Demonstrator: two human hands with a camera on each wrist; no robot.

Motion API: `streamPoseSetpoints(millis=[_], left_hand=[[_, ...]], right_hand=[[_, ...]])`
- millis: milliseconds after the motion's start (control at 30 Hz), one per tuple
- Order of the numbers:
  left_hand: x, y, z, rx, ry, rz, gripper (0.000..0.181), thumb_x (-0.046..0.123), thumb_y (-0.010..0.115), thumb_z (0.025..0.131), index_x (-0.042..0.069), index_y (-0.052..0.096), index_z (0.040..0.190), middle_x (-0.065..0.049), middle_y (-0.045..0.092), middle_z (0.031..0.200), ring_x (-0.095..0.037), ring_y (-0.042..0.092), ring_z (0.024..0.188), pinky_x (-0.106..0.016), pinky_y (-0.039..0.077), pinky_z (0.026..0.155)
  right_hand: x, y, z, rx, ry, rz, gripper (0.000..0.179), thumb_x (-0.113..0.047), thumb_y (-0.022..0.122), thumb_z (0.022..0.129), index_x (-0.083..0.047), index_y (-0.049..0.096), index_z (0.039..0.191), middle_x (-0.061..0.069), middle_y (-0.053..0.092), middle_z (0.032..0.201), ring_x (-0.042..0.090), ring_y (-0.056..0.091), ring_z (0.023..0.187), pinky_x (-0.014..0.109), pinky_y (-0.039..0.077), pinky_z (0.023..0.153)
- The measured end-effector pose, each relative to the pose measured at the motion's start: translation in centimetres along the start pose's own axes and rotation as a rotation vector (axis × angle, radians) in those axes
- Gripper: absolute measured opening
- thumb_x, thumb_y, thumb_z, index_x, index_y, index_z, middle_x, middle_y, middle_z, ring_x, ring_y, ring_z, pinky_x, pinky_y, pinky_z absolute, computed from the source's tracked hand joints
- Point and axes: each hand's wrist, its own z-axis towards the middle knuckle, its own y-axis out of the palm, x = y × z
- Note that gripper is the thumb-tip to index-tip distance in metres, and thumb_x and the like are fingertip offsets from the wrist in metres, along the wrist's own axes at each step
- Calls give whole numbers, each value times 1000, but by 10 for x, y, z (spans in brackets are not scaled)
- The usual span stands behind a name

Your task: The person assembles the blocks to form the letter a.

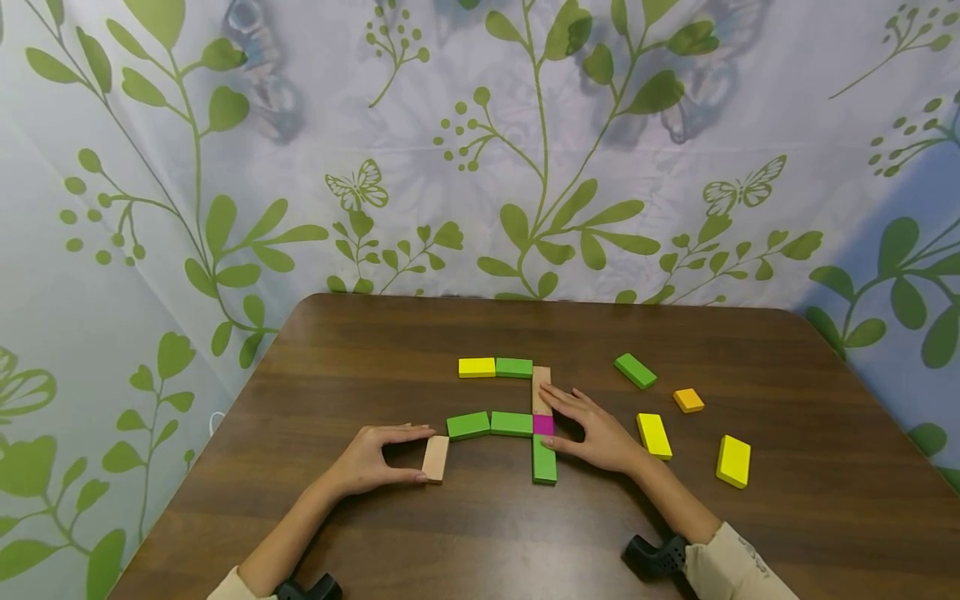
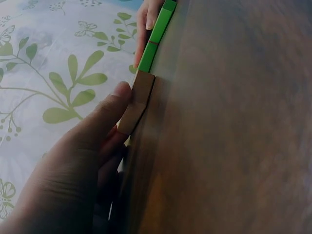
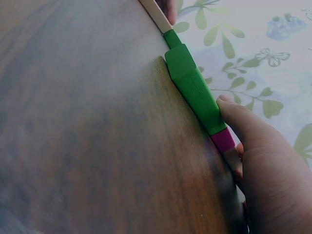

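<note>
My left hand (image 1: 369,458) pinches a plain wooden block (image 1: 436,460) lengthwise, thumb at its near end and forefinger by its far end. The left wrist view shows the thumb against this wooden block (image 2: 132,107). Beside it, two green blocks (image 1: 468,426) run in a row to a small magenta block (image 1: 543,425). My right hand (image 1: 596,433) rests with extended fingers on a second wooden block (image 1: 541,392), and its thumb touches a green block (image 1: 545,467) below the magenta one. A yellow block (image 1: 477,367) and a green block (image 1: 514,367) form the upper row.
To the right lie a loose green block (image 1: 635,371), a small orange block (image 1: 688,401) and two yellow blocks (image 1: 655,436). The brown wooden table (image 1: 375,333) ends at a leaf-patterned curtain (image 1: 420,167). Black devices (image 1: 655,557) sit at both wrists.
</note>
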Motion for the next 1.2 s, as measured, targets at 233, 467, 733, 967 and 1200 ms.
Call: streamPoseSetpoints(millis=[233, 467, 733, 967, 1200], left_hand=[[-10, 5, 0, 30, -22, -8, 42, 39, 69, 82, 20, 65, 119, 1, 61, 120, -19, 54, 113, -41, 43, 94], [-7, 4, 1, 40, -42, 1, 44, 41, 71, 79, 21, 66, 117, 1, 62, 118, -19, 55, 112, -41, 44, 93], [-6, 2, 3, 38, -57, -11, 44, 42, 71, 78, 21, 66, 116, 4, 62, 117, -18, 54, 113, -40, 43, 94], [-7, 2, 4, 39, -49, -15, 43, 39, 72, 78, 20, 66, 116, 5, 62, 117, -17, 55, 112, -39, 44, 94], [-7, 1, 4, 31, -33, -46, 42, 34, 72, 79, 15, 65, 117, 0, 62, 117, -24, 55, 112, -44, 43, 93]], right_hand=[[1, 0, 1, -4, -6, 4, 76, -57, 58, 83, -25, 31, 146, -6, 24, 150, 36, 16, 136, 61, 18, 104], [2, -1, 2, -2, -32, 2, 76, -55, 59, 83, -22, 31, 146, -5, 25, 149, 34, 17, 136, 56, 16, 107], [2, -1, 3, -2, -19, 6, 76, -55, 59, 83, -24, 30, 146, -6, 25, 150, 36, 17, 136, 59, 17, 105], [1, -3, 4, -1, -15, 5, 76, -56, 59, 83, -24, 30, 146, -6, 25, 150, 33, 17, 137, 57, 18, 106], [0, -4, 4, 18, -39, 21, 73, -52, 59, 85, -20, 32, 145, -4, 24, 150, 27, 19, 137, 56, 21, 105]])
